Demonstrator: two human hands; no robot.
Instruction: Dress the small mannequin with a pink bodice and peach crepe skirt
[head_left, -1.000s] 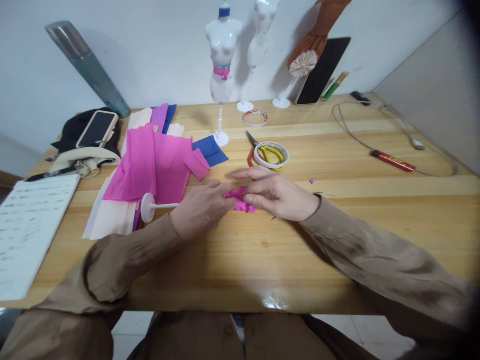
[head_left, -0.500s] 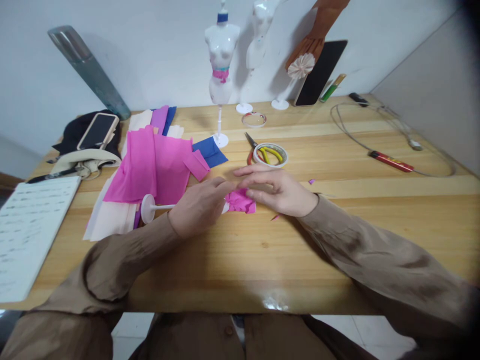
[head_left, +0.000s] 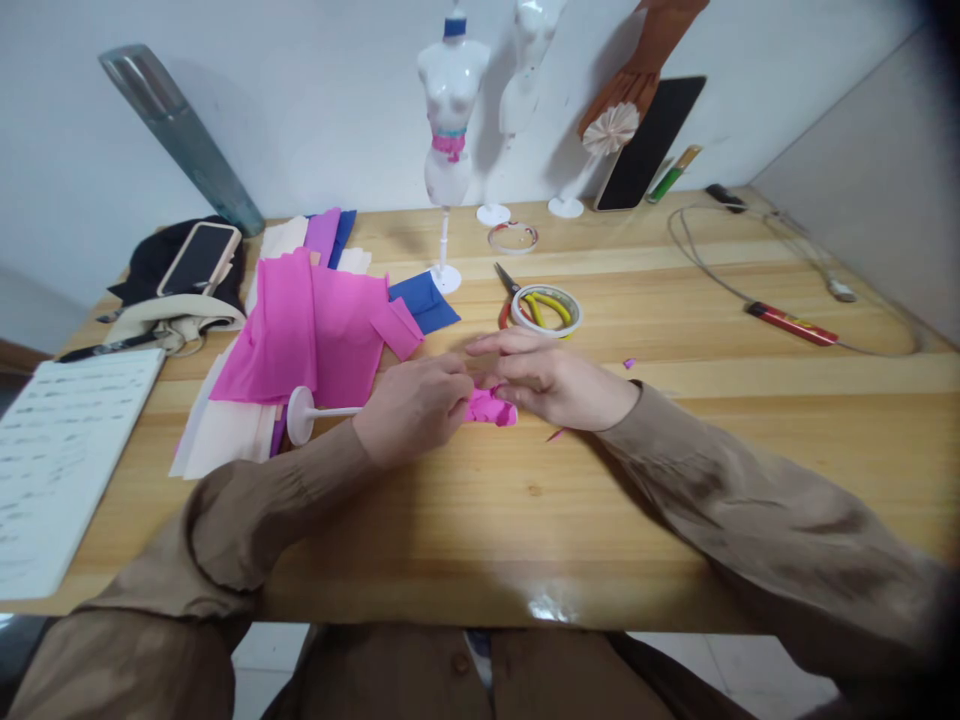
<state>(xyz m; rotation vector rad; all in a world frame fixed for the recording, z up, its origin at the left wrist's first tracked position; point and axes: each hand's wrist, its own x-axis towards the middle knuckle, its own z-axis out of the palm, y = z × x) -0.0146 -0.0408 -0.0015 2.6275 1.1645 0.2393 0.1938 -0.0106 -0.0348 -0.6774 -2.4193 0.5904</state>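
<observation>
My left hand [head_left: 416, 410] is wrapped round a small white dress form lying on its side. Its round base and thin stand [head_left: 301, 416] stick out to the left of the wrist. Pink crepe paper [head_left: 491, 406] covers the end at the right, crumpled and gathered. Over that paper curves my right hand [head_left: 544, 375], thumb and fingertips pressing in close to my left fingers. Most of the form's body is hidden under my hands. A tape roll [head_left: 576, 318] sits just beyond, with red-and-yellow-handled pliers [head_left: 551, 308] lying through it.
Pink paper sheets [head_left: 345, 335] and a folded blue piece [head_left: 426, 303] lie left. Behind stand a white dress form [head_left: 454, 90] and two more, one in brown. A notebook [head_left: 67, 470], phone [head_left: 199, 262], red-handled cabled tool [head_left: 793, 324] and purple scrap [head_left: 630, 363] also lie about.
My left hand has shifted slightly right and its fingers have drawn nearer my right fingertips, covering more of the pink paper. The view has moved slightly.
</observation>
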